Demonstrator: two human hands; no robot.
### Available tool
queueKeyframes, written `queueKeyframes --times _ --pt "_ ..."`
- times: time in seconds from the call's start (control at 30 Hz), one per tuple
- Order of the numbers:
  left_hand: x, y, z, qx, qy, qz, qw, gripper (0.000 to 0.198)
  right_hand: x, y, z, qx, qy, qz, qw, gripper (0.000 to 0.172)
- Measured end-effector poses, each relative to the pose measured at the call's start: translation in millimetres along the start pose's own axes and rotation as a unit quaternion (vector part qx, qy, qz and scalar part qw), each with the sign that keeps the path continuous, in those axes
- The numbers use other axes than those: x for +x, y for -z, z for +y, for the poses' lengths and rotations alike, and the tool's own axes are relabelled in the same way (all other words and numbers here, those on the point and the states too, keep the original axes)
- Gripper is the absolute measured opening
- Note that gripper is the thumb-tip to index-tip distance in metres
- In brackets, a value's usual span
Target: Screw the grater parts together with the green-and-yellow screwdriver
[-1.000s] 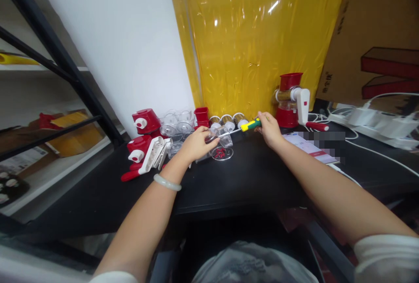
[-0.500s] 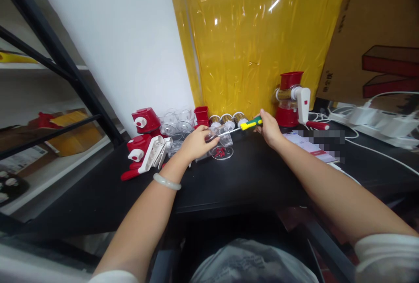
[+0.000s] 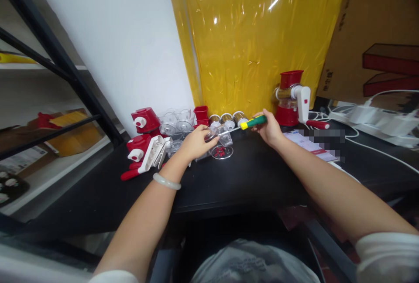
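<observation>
My left hand (image 3: 195,143) is closed round a small clear plastic part (image 3: 222,135) just above the black table (image 3: 235,182). My right hand (image 3: 270,128) grips the green and yellow handle of a screwdriver (image 3: 253,122). Its metal shaft points left into the clear part. A clear round dish holding several small red pieces (image 3: 221,152) sits on the table directly under the part.
Red and white grater parts (image 3: 145,148) and clear cups (image 3: 176,124) lie at the left. Three gold drums (image 3: 228,120) and an assembled red grater (image 3: 290,99) stand against yellow film (image 3: 255,34). Papers (image 3: 309,145), white cables and a power strip (image 3: 376,119) lie at the right.
My right hand has turned the screwdriver handle, which now lies more level and shows more green. My left hand and the clear part have hardly moved.
</observation>
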State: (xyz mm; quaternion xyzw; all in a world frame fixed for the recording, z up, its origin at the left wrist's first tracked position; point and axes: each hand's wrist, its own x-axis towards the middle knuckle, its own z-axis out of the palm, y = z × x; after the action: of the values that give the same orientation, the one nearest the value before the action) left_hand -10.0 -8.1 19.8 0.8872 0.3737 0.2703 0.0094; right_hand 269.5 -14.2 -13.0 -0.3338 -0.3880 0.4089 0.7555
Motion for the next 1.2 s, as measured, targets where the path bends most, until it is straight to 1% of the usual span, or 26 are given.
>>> queueKeyframes --times 0.07,0.13,0.23,0.33,0.43,0.5,0.53,0.6,0.67,0.73,0.8,0.97,1.03,1.1,1.13,1.2 --pt "0.1 0.1 0.2 0.000 0.002 -0.001 1.000 0.039 1.5 1.5 1.8 -0.042 0.012 0.007 0.999 0.043" --pt "0.0 0.3 0.2 0.002 -0.002 -0.003 1.000 0.040 1.6 1.7 3.1 -0.071 0.019 0.005 0.997 0.043" --pt "-0.2 0.4 -0.4 0.004 -0.005 -0.003 1.000 0.040 -0.3 -0.5 2.6 -0.063 0.006 0.005 0.998 0.030" --pt "-0.3 0.2 -1.0 0.003 -0.004 0.002 1.000 0.041 -2.9 -3.5 -0.1 -0.010 -0.014 0.013 1.000 0.017" --pt "-0.1 -0.2 -1.2 0.004 -0.010 0.000 1.000 0.041 -3.8 -3.6 -1.9 0.035 -0.031 -0.001 0.999 0.013" --pt "0.1 -0.4 -1.0 0.003 -0.011 0.000 1.000 0.041 -2.7 -1.9 -1.7 0.031 -0.032 -0.002 0.999 0.017" --pt "0.1 -0.4 -0.8 0.003 -0.009 0.001 1.000 0.041 -1.7 -0.8 -1.3 0.016 -0.033 0.004 0.999 0.023" --pt "0.2 -0.5 -0.5 0.003 -0.001 0.003 1.000 0.041 0.5 1.1 0.2 -0.030 -0.034 0.020 0.999 0.035" --pt "0.3 -0.6 -0.5 0.005 0.003 0.001 1.000 0.041 2.0 2.2 1.8 -0.075 -0.029 0.026 0.996 0.041" --pt "0.4 -0.7 -1.0 0.006 0.000 -0.001 1.000 0.041 2.0 2.0 2.8 -0.090 -0.018 0.019 0.996 0.037" --pt "0.4 -0.8 -1.6 0.007 -0.006 -0.002 1.000 0.041 0.7 0.4 2.8 -0.073 -0.018 0.012 0.997 0.029" --pt "-0.3 -0.2 -1.2 0.007 -0.010 0.001 1.000 0.041 -4.5 -5.5 -2.6 0.020 -0.057 0.026 0.998 0.007" --pt "-0.3 -0.2 -1.1 0.007 -0.012 -0.001 1.000 0.041 -5.8 -6.0 -4.9 0.050 -0.068 0.011 0.996 0.002" --pt "-0.2 -0.7 -1.4 0.007 -0.010 -0.001 1.000 0.040 -5.6 -5.1 -5.7 0.058 -0.066 -0.006 0.996 0.006" --pt "-0.1 -1.0 -1.6 0.007 -0.007 0.000 1.000 0.040 -4.9 -4.3 -5.3 0.050 -0.064 -0.006 0.997 0.011" --pt "0.0 -1.4 -1.8 0.007 -0.003 0.002 1.000 0.041 -2.6 -2.4 -3.4 0.006 -0.061 0.017 0.998 0.026"
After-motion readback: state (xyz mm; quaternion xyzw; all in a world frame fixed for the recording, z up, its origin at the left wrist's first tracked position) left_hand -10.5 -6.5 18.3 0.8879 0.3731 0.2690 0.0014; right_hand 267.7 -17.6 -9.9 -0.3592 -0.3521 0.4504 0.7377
